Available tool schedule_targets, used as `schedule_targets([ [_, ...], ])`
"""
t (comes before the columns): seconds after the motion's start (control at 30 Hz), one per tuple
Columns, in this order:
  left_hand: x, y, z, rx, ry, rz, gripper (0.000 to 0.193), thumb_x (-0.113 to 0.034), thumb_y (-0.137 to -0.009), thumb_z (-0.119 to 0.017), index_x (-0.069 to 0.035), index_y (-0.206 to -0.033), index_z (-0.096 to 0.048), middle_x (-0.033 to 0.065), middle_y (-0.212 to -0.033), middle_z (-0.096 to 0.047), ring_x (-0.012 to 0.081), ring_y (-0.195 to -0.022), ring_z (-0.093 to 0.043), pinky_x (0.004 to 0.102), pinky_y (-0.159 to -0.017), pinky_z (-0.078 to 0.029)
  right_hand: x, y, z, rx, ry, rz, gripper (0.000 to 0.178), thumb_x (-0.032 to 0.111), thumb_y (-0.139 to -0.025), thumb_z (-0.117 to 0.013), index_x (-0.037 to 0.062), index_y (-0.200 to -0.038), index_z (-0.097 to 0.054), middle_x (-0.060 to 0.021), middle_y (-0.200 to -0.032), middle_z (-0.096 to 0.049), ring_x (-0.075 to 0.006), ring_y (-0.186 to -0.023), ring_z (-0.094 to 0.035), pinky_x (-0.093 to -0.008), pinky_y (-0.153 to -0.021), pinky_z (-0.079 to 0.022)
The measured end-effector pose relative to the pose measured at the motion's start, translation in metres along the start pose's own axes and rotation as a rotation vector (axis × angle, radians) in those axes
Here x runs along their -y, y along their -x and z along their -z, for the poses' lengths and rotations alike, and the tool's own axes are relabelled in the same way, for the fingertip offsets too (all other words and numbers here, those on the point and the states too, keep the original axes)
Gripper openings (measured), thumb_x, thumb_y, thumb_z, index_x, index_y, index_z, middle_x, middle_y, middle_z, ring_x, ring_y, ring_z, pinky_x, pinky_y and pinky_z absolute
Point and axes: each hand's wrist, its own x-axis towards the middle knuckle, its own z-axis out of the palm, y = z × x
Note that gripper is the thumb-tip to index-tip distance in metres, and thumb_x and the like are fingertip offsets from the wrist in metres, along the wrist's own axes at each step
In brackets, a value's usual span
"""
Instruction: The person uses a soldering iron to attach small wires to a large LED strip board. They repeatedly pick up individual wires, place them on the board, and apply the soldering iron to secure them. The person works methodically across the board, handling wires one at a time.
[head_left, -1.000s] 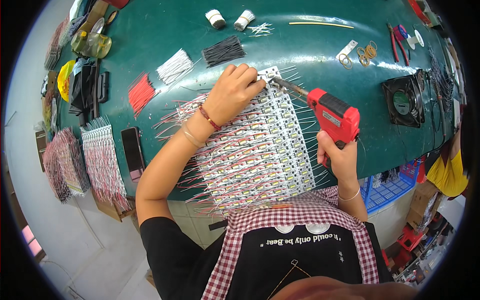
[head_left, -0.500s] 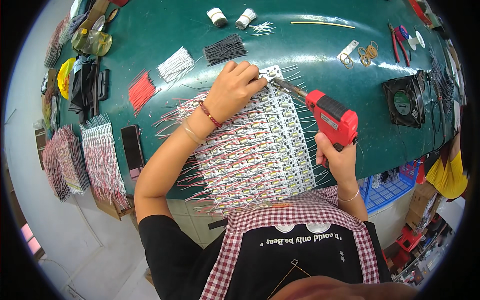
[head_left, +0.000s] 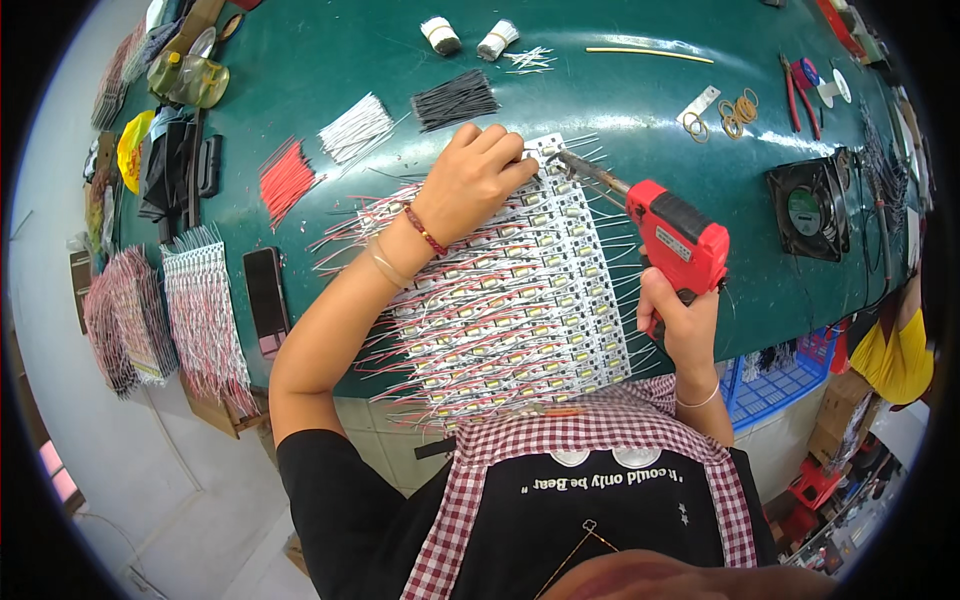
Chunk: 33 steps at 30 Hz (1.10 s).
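my right grip (head_left: 678,312) is wrapped around a red soldering gun (head_left: 682,232), its tip just right of my curled left grip (head_left: 478,178), whose contents i cannot tell. beneath the left grip lies the wired circuit panel (head_left: 583,300); i'd hold the tip steady, clear of skin.

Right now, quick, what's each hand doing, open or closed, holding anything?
Left hand: fingers curled at the top of the circuit boards; whether it pinches anything can't be told.
Right hand: closed around the handle of the red soldering gun.
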Motion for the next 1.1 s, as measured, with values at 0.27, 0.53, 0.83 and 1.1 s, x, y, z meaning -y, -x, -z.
schedule_targets([
  [0.27, -0.001, 0.0, 0.0, 0.001, -0.017, -0.002, 0.021, -0.004, -0.069, -0.061, -0.01, -0.089, -0.066, 0.0026, -0.08, -0.05, 0.0189, -0.079, -0.051, 0.0319, -0.07, -0.039, -0.008, 0.003, -0.005, -0.002, 0.046, 0.03, 0.02, 0.007, -0.088, -0.06, -0.0047, -0.104, -0.056, -0.0023, -0.058, -0.055, -0.0085, -0.044, -0.052, -0.021, -0.041, -0.039],
  [0.53, -0.001, 0.001, 0.0, 0.007, -0.027, -0.001, 0.02, -0.004, -0.07, -0.061, -0.01, -0.088, -0.066, 0.0026, -0.081, -0.05, 0.0185, -0.08, -0.052, 0.0316, -0.07, -0.039, 0.002, 0.004, 0.002, -0.022, 0.007, 0.049, 0.03, 0.008, -0.089, -0.057, -0.008, -0.113, -0.05, -0.0046, -0.058, -0.054, -0.0109, -0.043, -0.051, -0.0222, -0.041, -0.04],
  [0.83, -0.002, 0.0, 0.0, -0.031, -0.045, 0.012, 0.021, -0.002, -0.068, -0.063, -0.009, -0.088, -0.066, 0.0027, -0.081, -0.052, 0.0195, -0.078, -0.053, 0.0322, -0.069, -0.04, -0.004, 0.008, 0.002, -0.033, -0.045, 0.087, 0.032, 0.011, -0.089, -0.059, -0.0085, -0.113, -0.05, -0.0049, -0.057, -0.053, -0.0111, -0.042, -0.05, -0.0226, -0.041, -0.04],
  [1.1, -0.021, 0.001, 0.008, 0.001, 0.055, 0.059, 0.027, 0.0, -0.066, -0.063, -0.009, -0.091, -0.068, 0.0035, -0.08, -0.053, 0.02, -0.074, -0.053, 0.0321, -0.067, -0.042, -0.006, 0.021, 0.008, -0.031, -0.096, 0.025, 0.03, 0.009, -0.09, -0.056, -0.0087, -0.113, -0.049, -0.0054, -0.055, -0.052, -0.0117, -0.041, -0.05, -0.0228, -0.04, -0.038],
])
